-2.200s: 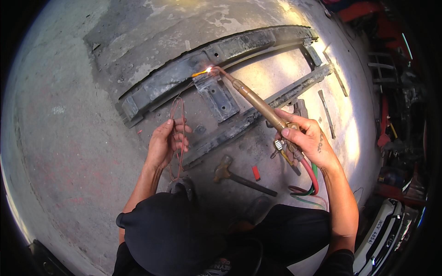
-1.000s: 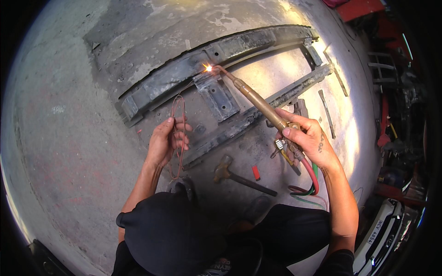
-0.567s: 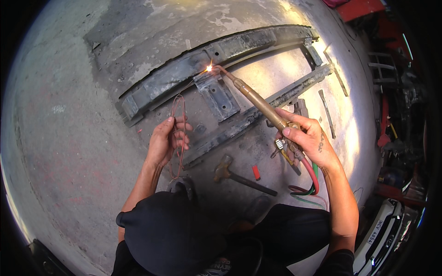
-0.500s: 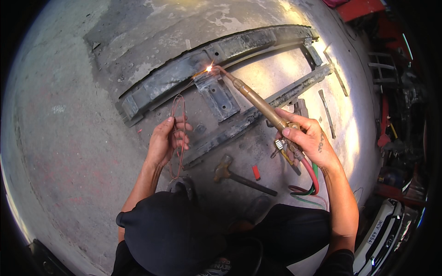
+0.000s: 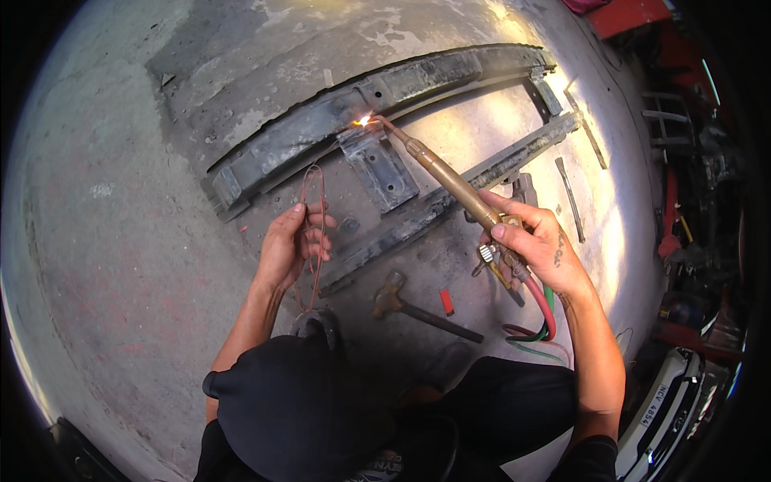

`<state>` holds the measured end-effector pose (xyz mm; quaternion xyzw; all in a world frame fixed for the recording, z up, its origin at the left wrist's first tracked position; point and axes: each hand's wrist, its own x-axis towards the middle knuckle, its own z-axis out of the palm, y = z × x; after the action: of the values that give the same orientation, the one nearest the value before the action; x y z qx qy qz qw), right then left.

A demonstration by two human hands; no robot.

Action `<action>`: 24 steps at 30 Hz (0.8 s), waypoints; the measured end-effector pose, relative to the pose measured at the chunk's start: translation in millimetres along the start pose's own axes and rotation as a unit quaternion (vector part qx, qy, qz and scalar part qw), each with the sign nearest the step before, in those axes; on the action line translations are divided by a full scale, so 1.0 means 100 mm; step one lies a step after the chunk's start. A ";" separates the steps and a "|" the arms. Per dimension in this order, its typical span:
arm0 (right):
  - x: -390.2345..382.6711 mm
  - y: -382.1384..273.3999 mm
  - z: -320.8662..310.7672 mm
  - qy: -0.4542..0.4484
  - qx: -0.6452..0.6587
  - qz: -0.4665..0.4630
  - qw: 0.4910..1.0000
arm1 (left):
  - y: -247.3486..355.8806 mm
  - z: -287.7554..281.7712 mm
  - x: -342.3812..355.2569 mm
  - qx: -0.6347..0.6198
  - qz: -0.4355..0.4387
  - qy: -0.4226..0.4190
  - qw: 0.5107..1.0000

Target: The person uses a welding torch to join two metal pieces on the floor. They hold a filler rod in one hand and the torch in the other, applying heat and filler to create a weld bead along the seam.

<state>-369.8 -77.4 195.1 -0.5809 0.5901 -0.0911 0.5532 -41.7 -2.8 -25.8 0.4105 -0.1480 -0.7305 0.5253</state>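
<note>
Heating beam [image 5: 297, 135] by bracket [image 5: 373, 161], R fingers [image 5: 514, 235] round torch [image 5: 450, 183], L fingers [image 5: 316, 234] holding wire loop [image 5: 316, 285], prob. goes best w/ flame [image 5: 364, 120] steady.

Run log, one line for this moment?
left hand: holding looped wire | right hand: gripping torch | flame: lit, at curved beam near bracket | nearby: hammer, red block

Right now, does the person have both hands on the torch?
No, only the right hand grips the torch, while the left hand holds a loop of thin wire away from it.
</note>
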 end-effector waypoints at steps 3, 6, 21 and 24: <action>0.00 0.00 0.00 0.004 -0.004 0.002 1.000 | 0.00 0.01 0.00 0.000 0.002 0.000 1.000; 0.00 -0.01 -0.01 0.003 -0.016 0.007 1.000 | 0.00 0.01 0.01 0.001 0.004 0.001 1.000; -0.01 -0.04 -0.02 0.001 -0.030 0.015 0.999 | -0.02 -0.02 0.03 -0.002 0.001 -0.002 1.000; 0.00 -0.04 -0.02 0.001 -0.032 0.012 0.999 | 0.00 -0.01 0.02 0.000 0.003 0.000 1.000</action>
<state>-369.5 -79.4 199.0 -0.5913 0.5996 -0.0662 0.5352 -41.7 -4.8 -27.3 0.4103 -0.1487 -0.7288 0.5276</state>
